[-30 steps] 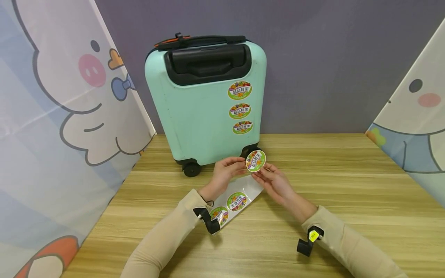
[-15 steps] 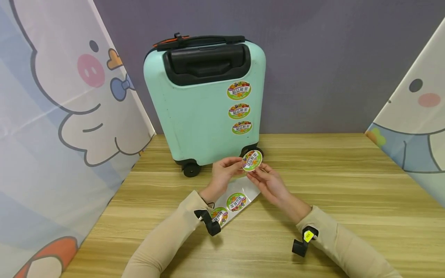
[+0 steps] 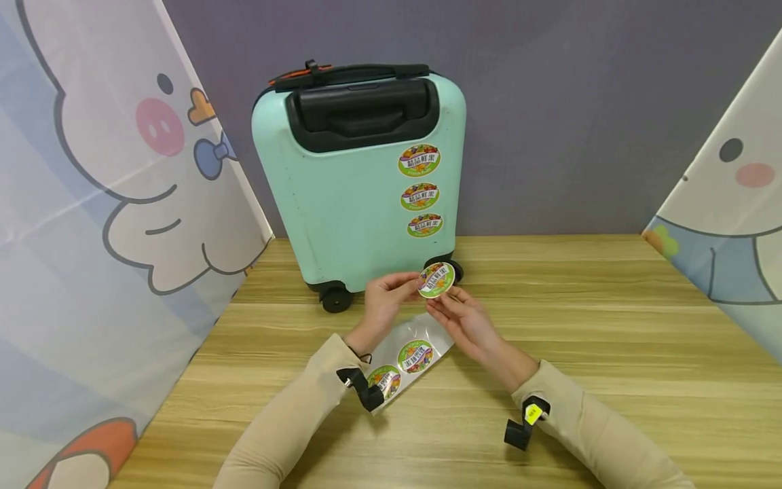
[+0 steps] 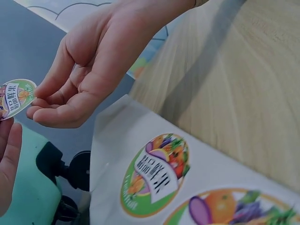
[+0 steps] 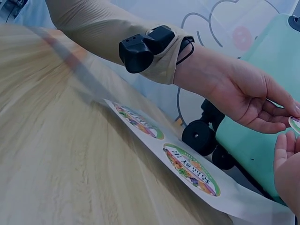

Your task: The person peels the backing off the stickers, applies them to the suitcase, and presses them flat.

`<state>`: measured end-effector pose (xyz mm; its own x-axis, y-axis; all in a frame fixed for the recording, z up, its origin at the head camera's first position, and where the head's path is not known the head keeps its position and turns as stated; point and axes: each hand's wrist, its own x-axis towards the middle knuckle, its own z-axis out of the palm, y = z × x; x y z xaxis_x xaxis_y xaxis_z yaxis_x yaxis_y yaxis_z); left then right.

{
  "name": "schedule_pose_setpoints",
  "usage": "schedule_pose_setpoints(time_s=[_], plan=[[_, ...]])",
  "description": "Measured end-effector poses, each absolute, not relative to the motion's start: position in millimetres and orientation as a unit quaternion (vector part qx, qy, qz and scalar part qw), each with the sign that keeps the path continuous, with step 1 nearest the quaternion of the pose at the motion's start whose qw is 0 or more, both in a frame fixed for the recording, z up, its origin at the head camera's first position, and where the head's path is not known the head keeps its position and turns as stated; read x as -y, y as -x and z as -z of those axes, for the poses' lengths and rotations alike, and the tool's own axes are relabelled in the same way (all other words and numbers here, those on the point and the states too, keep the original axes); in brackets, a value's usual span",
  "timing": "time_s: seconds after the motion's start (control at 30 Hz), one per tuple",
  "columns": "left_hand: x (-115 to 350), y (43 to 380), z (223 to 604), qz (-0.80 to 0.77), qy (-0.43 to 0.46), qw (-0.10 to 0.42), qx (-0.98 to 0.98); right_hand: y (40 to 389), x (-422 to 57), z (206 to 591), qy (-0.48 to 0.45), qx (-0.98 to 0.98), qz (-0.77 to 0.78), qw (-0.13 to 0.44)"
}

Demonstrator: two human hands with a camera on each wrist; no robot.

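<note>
A round fruit sticker (image 3: 436, 280) with a green rim is held up between both hands, in front of the suitcase's right wheel. My left hand (image 3: 383, 302) pinches its left edge between thumb and fingers. On the opposite edge, the thumb and fingers of my right hand (image 3: 469, 324) grip it; the left wrist view shows this right hand (image 4: 91, 70) closely. Below the hands, a white backing sheet (image 3: 435, 328) with stickers lies slantwise on the table, partly hidden by the left hand and wrist. The mint-green suitcase (image 3: 348, 217) stands upright behind, with three similar stickers down its right side.
The wooden table (image 3: 562, 305) reaches back to a grey wall (image 3: 550, 122). Cartoon-printed curtains flank it on the left (image 3: 140, 224) and right (image 3: 733, 224). Each sleeve bears a small black wrist camera, the left one (image 3: 363, 388) just over the sheet's near end.
Both hands have shifted slightly left, carrying the sticker with them, and the sticker has tilted a little. The suitcase and its stickers stay as they were.
</note>
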<state>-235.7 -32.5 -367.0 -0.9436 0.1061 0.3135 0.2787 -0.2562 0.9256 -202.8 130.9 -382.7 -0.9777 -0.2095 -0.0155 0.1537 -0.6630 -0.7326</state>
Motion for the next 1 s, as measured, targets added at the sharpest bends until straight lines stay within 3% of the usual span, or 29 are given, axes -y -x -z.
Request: schedule_pose_setpoints(time_s=[1.0], plan=[[65,249,320,0.717,0.175,0.125,0.663,224,-106,337,0.070,-0.359,0.925,0.099]])
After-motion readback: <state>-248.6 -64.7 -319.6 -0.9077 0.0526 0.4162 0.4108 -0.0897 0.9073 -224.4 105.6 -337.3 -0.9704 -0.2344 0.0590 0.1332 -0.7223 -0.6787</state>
